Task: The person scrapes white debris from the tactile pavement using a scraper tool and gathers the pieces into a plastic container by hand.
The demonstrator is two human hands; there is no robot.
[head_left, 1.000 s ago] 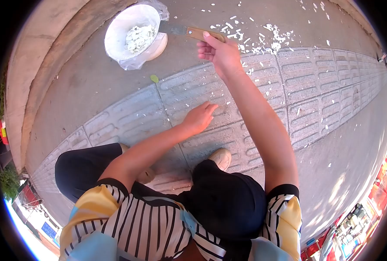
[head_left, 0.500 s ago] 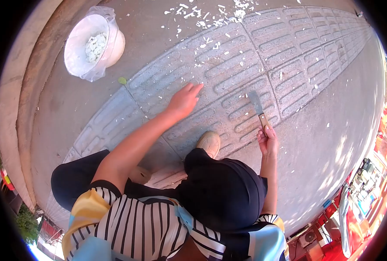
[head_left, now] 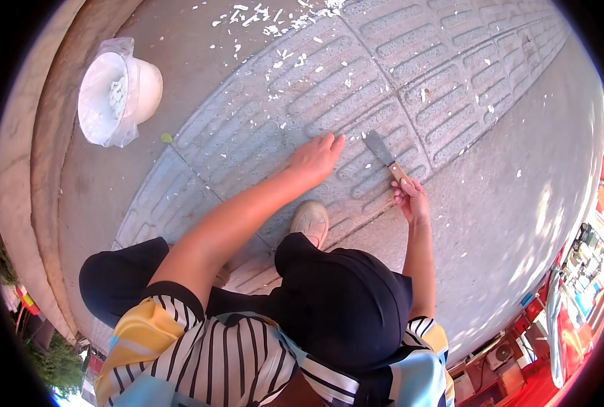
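Since half a second ago, our left hand (head_left: 317, 161) has shifted right toward the scraper (head_left: 384, 152), while the bag-lined bucket (head_left: 148, 93) has slid further into the upper left as our view turned. The left hand, at the centre of the frame, is loosely curled; whether its fingertips pinch a chip or touch the paving (head_left: 203, 146), we cannot tell. Right of centre, our right hand (head_left: 410, 199) is closed around the scraper's wooden handle, blade angled to the upper left. With bare fingers near that blade, a careless leftward swing could nick us. Our grip sits toward the handle's end, so a blade catching on a raised paving bar might twist it. A brisk stroke could also scatter the white chips (head_left: 272, 30) at top centre, well apart from the bucket.
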